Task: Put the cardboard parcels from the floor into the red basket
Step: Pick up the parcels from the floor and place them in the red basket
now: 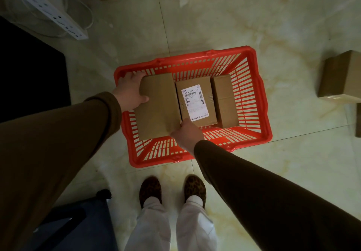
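I see the red basket [261, 102] floor filled at centre by three parcels side by side, open slots only along its 3 and 6 o'clock walls, bare tile beyond except a loose parcel [340, 77] at 3 o'clock.

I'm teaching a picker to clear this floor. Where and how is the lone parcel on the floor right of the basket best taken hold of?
Grip the parcel on the floor from above, fingers and thumb across its two long side faces. It lies flat, apart from the red basket, with its broad top facing up and bare floor beside its near sides, so a hand can likely straddle it. How heavy it is cannot be told.
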Tool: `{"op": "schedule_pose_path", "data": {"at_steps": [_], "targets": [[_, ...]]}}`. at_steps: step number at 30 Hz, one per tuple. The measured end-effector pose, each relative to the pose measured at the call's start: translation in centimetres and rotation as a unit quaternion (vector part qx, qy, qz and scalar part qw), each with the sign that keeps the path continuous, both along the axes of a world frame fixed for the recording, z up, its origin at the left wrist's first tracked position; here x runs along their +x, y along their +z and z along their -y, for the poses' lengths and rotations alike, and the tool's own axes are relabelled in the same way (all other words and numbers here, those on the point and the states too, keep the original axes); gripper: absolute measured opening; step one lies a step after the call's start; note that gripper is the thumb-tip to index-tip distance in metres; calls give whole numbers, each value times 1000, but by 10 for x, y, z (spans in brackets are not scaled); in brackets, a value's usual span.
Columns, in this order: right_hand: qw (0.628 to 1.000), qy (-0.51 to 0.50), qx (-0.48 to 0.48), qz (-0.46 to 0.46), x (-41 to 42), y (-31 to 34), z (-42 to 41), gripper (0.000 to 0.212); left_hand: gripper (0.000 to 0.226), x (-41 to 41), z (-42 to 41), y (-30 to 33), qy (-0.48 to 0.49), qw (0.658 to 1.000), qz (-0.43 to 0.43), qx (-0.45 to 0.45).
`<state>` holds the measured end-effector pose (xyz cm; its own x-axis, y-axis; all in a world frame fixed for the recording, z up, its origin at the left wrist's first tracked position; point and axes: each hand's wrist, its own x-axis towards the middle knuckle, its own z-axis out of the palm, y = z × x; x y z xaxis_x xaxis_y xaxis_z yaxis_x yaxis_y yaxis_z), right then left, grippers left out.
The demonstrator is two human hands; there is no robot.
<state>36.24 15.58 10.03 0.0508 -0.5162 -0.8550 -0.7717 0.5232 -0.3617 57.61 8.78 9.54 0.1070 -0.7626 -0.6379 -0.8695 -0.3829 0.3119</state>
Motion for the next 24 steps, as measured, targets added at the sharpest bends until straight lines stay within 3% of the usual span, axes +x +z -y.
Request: {"op": "schedule_pose_path", "data": {"at_steps": [16,20,24], "targets": [[997,59,-26,-46,-1,15,-2,41,88,-15,-14,10,-31,999,32,-21],[992,85,-72,-66,-12,33,-2,34,86,-26,-29,25,-7,999,-2,-44],[981,86,-157,-74,-33,55,-2,39,84,-36,-51,47,11,997,-36,-64]]}}
